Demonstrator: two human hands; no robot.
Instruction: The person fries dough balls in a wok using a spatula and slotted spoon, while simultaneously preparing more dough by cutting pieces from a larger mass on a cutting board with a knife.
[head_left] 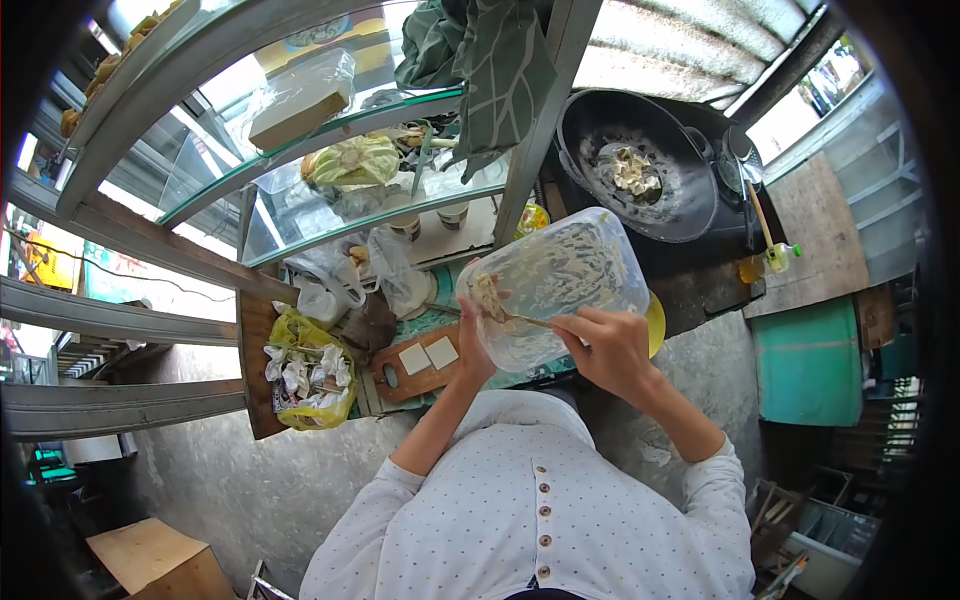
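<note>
My left hand (477,340) grips the near left side of a clear plastic container (560,265), which is tilted and smeared inside with pale paste. In my right hand (610,342) is the handle of a spoon (530,320). Its head lies inside the container near the left end, at a clump of pale mixture (488,297). A wooden cutting board (390,378) with two flat white squares (427,355) lies left of my left hand. Beyond the container, a black wok (680,195) holds several pale folded pieces (635,172).
A yellow plastic bag (310,400) of crumpled white scraps sits at the table's left end. Behind it stands a glass-shelved cabinet (375,225) with cabbage (350,160) and plastic bags. Right of the wok are a ladle (742,145) and a small oil bottle (780,258).
</note>
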